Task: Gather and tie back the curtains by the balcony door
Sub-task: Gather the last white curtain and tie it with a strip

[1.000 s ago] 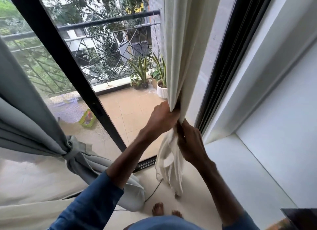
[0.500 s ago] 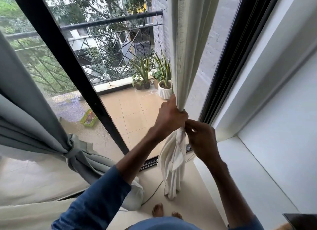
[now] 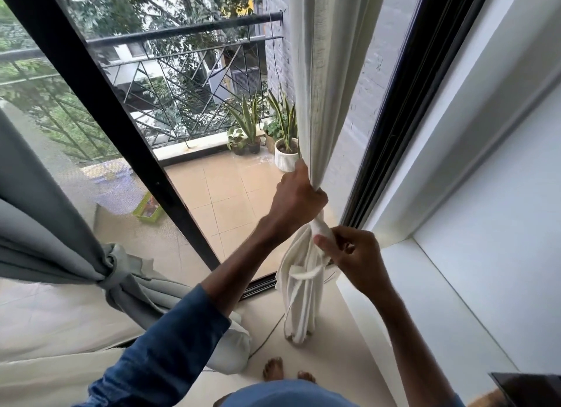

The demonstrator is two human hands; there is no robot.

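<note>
A cream curtain [image 3: 321, 82] hangs gathered into a narrow bundle beside the black frame of the balcony door [image 3: 394, 109]. My left hand [image 3: 296, 199] grips the bundle from the left. Just below it, my right hand [image 3: 349, 255] pinches a fold of the same fabric, where the cloth looks twisted into a knot. The curtain's lower end [image 3: 299, 303] hangs loose down to the floor. At the left, a grey curtain [image 3: 45, 224] is tied back with a knot [image 3: 113, 265].
A black door mullion [image 3: 100, 109] crosses the glass diagonally. Beyond the glass are a tiled balcony, potted plants [image 3: 285, 151] and a metal railing [image 3: 182, 33]. A white ledge [image 3: 425, 315] runs along the right. A thin cable [image 3: 267, 337] and my bare feet [image 3: 285, 371] are on the floor.
Both hands have shifted right with the bundle. The right hand has dropped from beside the left to below it and now pinches the fabric lower down.
</note>
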